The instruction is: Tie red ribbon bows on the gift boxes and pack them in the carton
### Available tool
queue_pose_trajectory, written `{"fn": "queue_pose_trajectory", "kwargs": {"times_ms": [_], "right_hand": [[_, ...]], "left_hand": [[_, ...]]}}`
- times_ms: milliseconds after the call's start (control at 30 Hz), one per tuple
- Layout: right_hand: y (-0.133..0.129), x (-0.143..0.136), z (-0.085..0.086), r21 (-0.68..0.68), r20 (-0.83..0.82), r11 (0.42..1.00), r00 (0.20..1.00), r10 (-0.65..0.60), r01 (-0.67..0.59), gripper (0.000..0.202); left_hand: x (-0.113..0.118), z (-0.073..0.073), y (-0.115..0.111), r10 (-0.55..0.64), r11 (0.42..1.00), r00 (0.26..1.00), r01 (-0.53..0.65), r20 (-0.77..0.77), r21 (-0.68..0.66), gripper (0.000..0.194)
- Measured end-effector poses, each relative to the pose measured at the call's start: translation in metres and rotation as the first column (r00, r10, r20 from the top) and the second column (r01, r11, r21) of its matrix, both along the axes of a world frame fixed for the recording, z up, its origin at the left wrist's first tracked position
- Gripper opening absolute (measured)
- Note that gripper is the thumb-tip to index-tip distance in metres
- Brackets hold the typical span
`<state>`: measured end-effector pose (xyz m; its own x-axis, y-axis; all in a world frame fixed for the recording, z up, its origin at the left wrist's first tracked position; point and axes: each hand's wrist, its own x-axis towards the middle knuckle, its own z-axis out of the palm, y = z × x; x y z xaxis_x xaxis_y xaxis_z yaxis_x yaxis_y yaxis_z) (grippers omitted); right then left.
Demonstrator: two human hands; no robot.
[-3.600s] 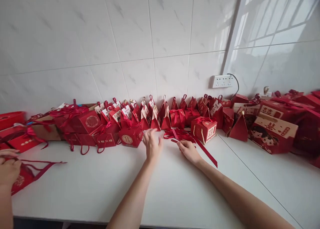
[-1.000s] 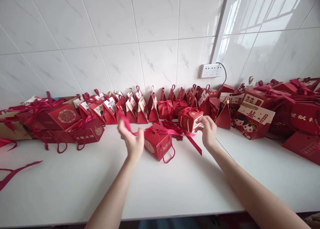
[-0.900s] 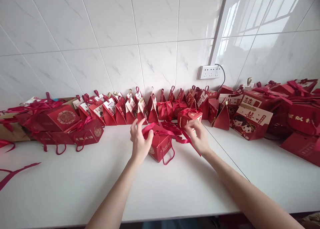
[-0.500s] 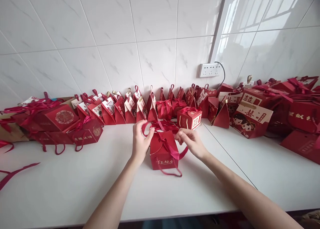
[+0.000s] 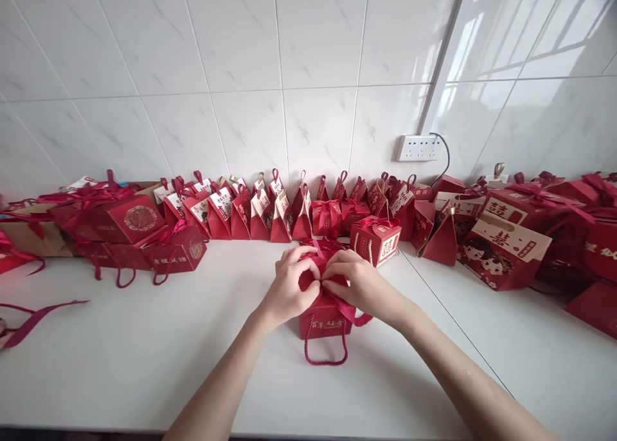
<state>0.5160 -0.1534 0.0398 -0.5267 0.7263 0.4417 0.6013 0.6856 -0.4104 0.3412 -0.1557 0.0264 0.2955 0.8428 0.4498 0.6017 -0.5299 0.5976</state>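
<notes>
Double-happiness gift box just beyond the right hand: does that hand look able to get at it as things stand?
Probably yes: the double-happiness gift box stands just beyond the right hand, with nothing visible between, though that hand would likely need to release the red ribbon first.

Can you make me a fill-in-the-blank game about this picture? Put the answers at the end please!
1. The left hand and the right hand meet at the ribbon on top of a gift box whose main colour is ____.
2. The table under the gift box is coloured ____.
3. Farther right, the cartoon box at the front shows ____ cartoon figures.

Missing words: red; white; two.
</notes>
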Motion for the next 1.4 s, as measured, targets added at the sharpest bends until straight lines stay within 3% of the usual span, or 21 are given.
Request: {"fn": "queue_pose_trajectory", "kwargs": {"times_ms": [100,167,300,533,800,1100,1400], "right_hand": [[0.002,-0.006,0.007,0.102,0.218,0.995,0.975,-0.041,0.019,0.017],[0.003,-0.006,0.007,0.147,0.256,0.989,0.966,-0.026,-0.012,0.019],[0.003,0.001,0.005,0.107,0.126,0.990,0.989,0.082,-0.096,0.017],[0.001,0.006,0.000,0.002,-0.049,0.997,0.995,0.082,-0.082,0.013],[0.004,0.006,-0.006,-0.081,-0.169,0.993,0.983,0.066,-0.081,0.014],[0.004,0.007,-0.007,-0.120,-0.211,0.986,0.973,0.091,-0.119,0.008],[0.004,0.005,-0.020,-0.148,-0.319,0.980,0.945,0.079,-0.132,0.017]], "left_hand": [[0.000,0.001,-0.001,-0.021,0.999,1.000,0.021,-0.002,-0.042,0.008],[0.000,0.003,-0.001,-0.023,0.998,1.000,0.023,-0.005,-0.052,0.008],[0.000,0.003,-0.001,-0.003,0.999,1.000,0.003,0.002,-0.039,0.007],[0.000,0.001,0.003,-0.047,0.989,0.991,0.064,0.127,-0.135,0.010],[0.001,0.000,0.003,-0.065,0.980,0.989,0.087,0.131,-0.176,0.014],[0.001,-0.006,0.004,-0.065,0.996,0.992,0.072,0.110,-0.057,0.014],[0.002,0.000,-0.005,-0.062,0.991,0.993,0.074,0.104,-0.115,0.003]]}}
